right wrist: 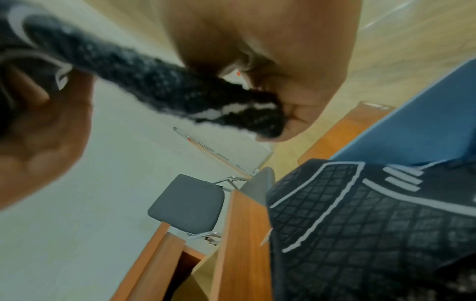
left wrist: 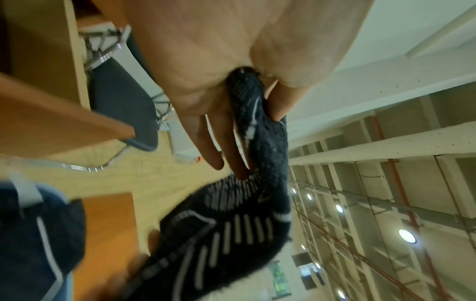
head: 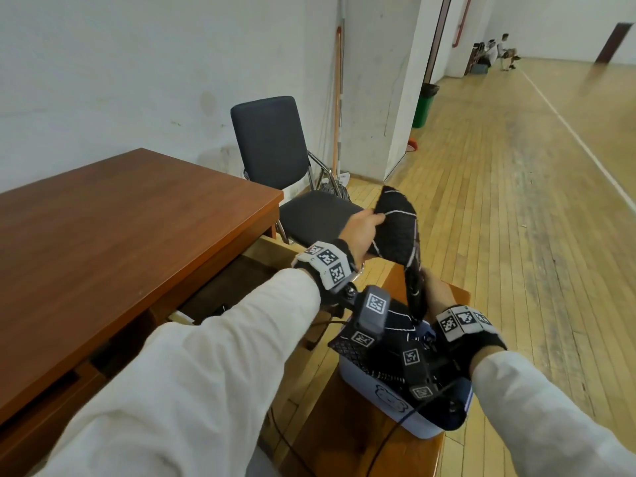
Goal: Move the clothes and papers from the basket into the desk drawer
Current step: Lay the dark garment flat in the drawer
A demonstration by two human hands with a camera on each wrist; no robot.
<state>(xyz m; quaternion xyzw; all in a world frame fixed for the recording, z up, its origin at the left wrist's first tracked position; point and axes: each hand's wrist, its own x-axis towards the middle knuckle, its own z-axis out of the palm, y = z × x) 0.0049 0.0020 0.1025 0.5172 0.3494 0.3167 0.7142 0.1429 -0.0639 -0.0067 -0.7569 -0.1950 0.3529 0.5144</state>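
Note:
A black knitted garment with thin white lines [head: 395,228] hangs in the air above the basket, stretched between both hands. My left hand [head: 377,218] pinches its upper end between thumb and fingers [left wrist: 231,142]. My right hand [head: 430,284] grips the narrow lower end [right wrist: 231,106]. The white basket [head: 361,380] with a bear drawing stands below on a wooden stool and holds more dark clothes with white patterns [head: 399,321] [right wrist: 360,224]. No papers show. The desk drawer [head: 227,287] stands open under the brown desktop [head: 120,228], left of the basket.
A grey padded chair [head: 275,160] stands past the desk's end, against the wall. Poles [head: 339,98] lean in the corner and a green bin [head: 425,105] sits by the pillar. Wooden floor stretches to the right, with people [head: 495,49] seated far off. A cable trails across the stool [head: 344,442].

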